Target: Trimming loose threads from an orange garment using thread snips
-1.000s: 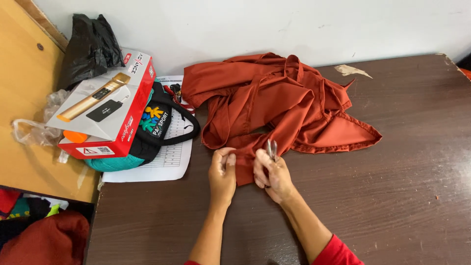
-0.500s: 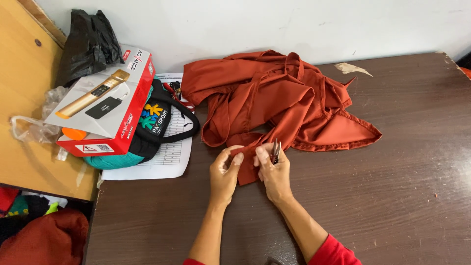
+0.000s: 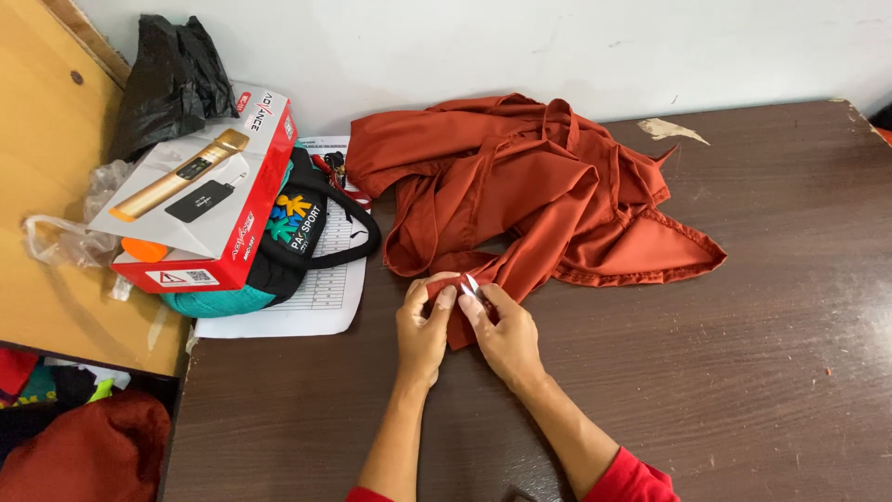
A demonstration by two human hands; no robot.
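A rust-orange garment (image 3: pixel 520 186) lies crumpled on the dark brown table (image 3: pixel 743 372). One corner of it reaches toward me. My left hand (image 3: pixel 423 330) pinches that corner between thumb and fingers. Close beside it, my right hand (image 3: pixel 506 335) holds a small shiny metal cutting tool (image 3: pixel 471 286), whose tip rests at the pinched fabric edge. The fingertips of both hands nearly touch over the cloth. A red sleeve covers my right forearm near the bottom edge.
To the left stand a red and white box (image 3: pixel 200 209) on a black bag with a colourful print (image 3: pixel 297 232), and a printed paper sheet (image 3: pixel 316 302). Behind them lie a black plastic bag (image 3: pixel 172 79) and a clear plastic bag (image 3: pixel 65 237). Red cloth (image 3: pixel 84 455) lies below the table's left edge.
My right hand has brought the metal tool leftward and lower, from standing upright above the cloth to the corner that my left hand pinches. The hands are closer together.
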